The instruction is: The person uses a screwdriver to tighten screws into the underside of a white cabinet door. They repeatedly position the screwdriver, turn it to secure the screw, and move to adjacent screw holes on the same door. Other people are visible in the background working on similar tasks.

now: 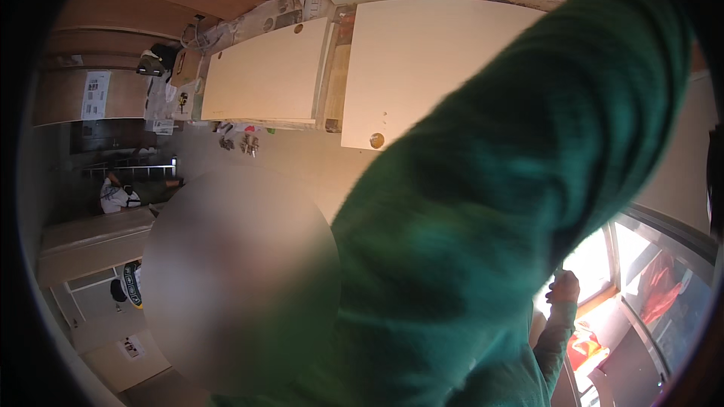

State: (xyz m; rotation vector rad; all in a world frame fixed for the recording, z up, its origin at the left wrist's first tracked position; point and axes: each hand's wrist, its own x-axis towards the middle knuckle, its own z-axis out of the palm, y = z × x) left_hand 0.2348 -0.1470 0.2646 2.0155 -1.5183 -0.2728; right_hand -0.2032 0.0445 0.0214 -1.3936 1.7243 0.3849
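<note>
In the head view neither of the wearer's own hands shows, so I cannot tell how their fingers stand. Another person's green sleeve (483,203) fills the near middle. That person's hand (564,286) is raised by the window (648,271) at the right, fingers seemingly curled. Far off, the left cream panel (268,75) and the right cream panel (422,60) lie flat, with small metal fittings (245,143) near the left one. By my judgement no handling is under way, and any work on the panels calls for reaching them first.

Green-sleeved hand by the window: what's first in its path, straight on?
The hand points up the picture; first in that line is the big green sleeve just above it. Depth is unclear: it may pass beside it, nearer the window.
</note>
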